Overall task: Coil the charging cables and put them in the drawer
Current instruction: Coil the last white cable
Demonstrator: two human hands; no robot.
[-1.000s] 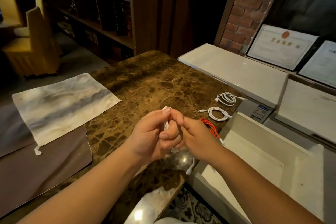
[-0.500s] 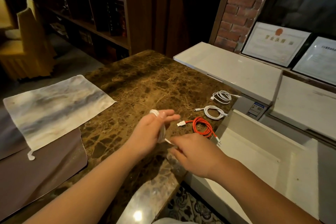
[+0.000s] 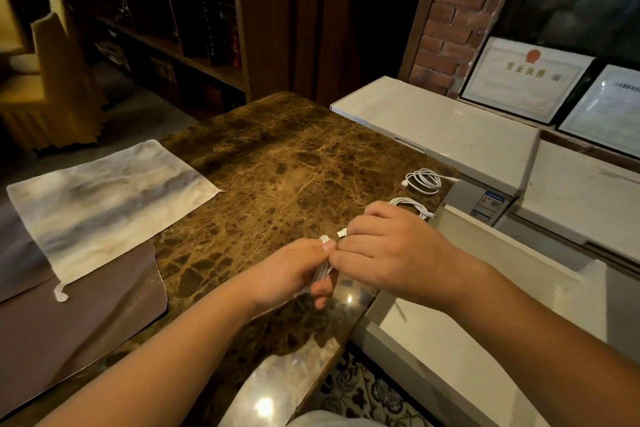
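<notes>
- The left hand (image 3: 294, 269) is closed around a bunched white charging cable (image 3: 322, 272); the bundle's long axis runs from the thumb at upper right down toward the wrist at lower left.
- The right hand (image 3: 391, 253) pinches the cable's free end, its metal USB plug (image 3: 342, 233) pointing left toward the left thumb.
- Both hands meet above the brown marble countertop (image 3: 284, 166), near its right edge.
- Two coiled white cables lie flat by that edge: the far coil (image 3: 423, 181) and the near coil (image 3: 412, 205), partly hidden by the right hand.
- The open white drawer (image 3: 450, 329) sits just right of the counter.
- The framed certificate (image 3: 526, 80) bears a red emblem; its writing is unreadable.
</notes>
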